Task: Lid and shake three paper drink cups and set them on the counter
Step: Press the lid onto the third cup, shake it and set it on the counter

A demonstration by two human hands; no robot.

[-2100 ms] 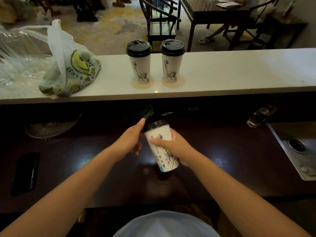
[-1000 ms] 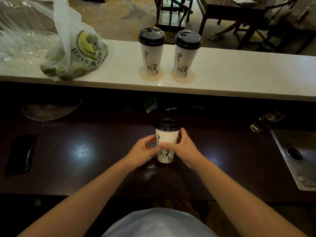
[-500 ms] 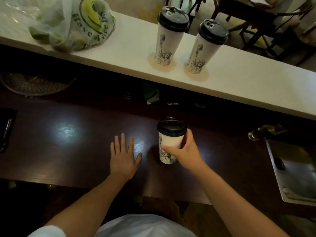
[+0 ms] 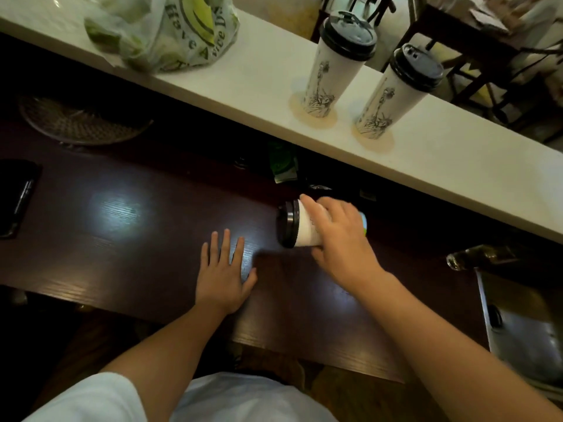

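My right hand (image 4: 339,236) grips a white paper cup (image 4: 304,226) with a black lid, tipped on its side above the dark wooden worktop (image 4: 122,214), lid pointing left. My left hand (image 4: 224,275) lies flat on the worktop with its fingers spread, holding nothing, a little left of the cup. Two more lidded cups stand upright on the white counter (image 4: 274,65) behind: one on the left (image 4: 335,65), one on the right (image 4: 393,92). Each has a printed statue drawing and rests on a round coaster.
A plastic bag (image 4: 170,32) with green fruit sits on the counter at the left. A dark phone (image 4: 15,196) lies at the worktop's left edge, a wire mat (image 4: 79,123) behind it. A steel sink (image 4: 524,336) and a glass (image 4: 475,257) are at the right.
Both hands held the cup upright on the worktop; my left hand let go and went flat. My right hand has now lifted the cup and tipped it sideways.
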